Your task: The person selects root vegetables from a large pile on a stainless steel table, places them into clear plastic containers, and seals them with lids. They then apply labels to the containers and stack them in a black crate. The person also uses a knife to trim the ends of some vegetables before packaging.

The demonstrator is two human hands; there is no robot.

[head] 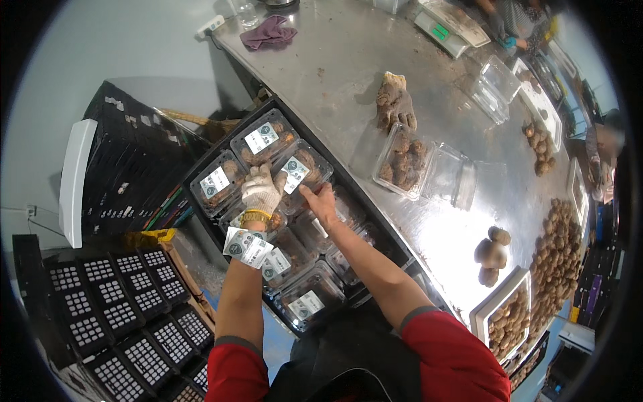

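A black plastic crate [359,294] holds several clear plastic clamshell boxes of brown, rounded tubers, with printed labels on their lids. My left hand [262,190], in a knit work glove, rests on a labelled clamshell box [314,157] in the upper part of the crate. Loose labels [247,247] cling to the left wrist beside a yellow band. My bare right hand [321,201] touches the lower right edge of the same box, thumb near its label. Whether either hand grips the box cannot be told.
On the steel table [341,60] lie a dirty work glove [397,103], an open clamshell of tubers [402,166], loose tubers [555,251] and a white tray [502,311]. A scale [444,27] stands at the back, near other people. Black crates [135,166] are stacked left.
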